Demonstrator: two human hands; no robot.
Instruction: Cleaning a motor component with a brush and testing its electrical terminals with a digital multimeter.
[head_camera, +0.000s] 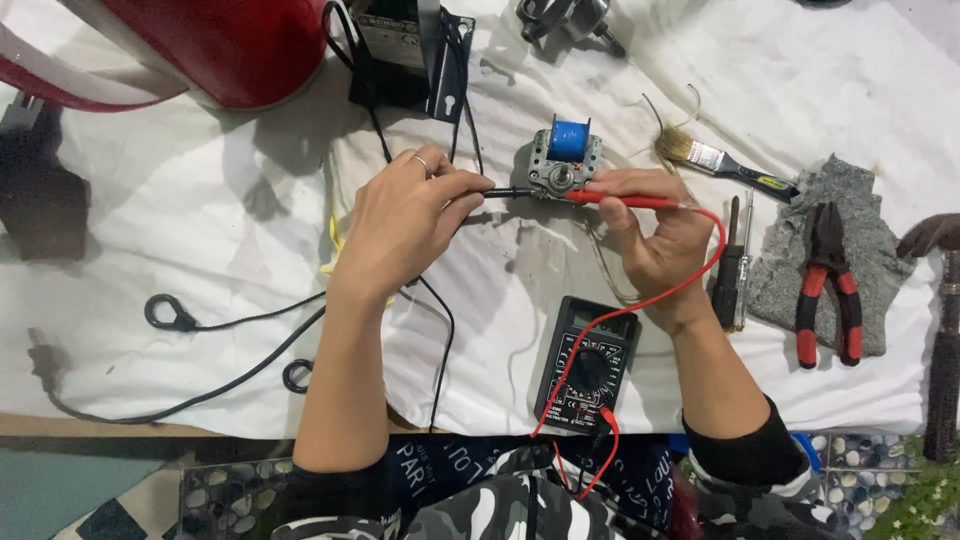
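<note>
Pinching slim plastic probes, the left hand (405, 215) grips the black probe (500, 192) and the right hand (655, 235) the red probe (625, 200) against a blue-coiled metal motor (563, 160) on the rumpled white cloth (200, 250).

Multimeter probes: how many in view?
2. Black probe in the left hand, red probe in the right hand; both tips meet the small motor with the blue coil.

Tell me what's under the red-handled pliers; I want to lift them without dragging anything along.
The pliers lie on a grey knitted cloth spread over the white sheet. Whatever may sit beneath that cloth is covered and cannot be seen.
</note>
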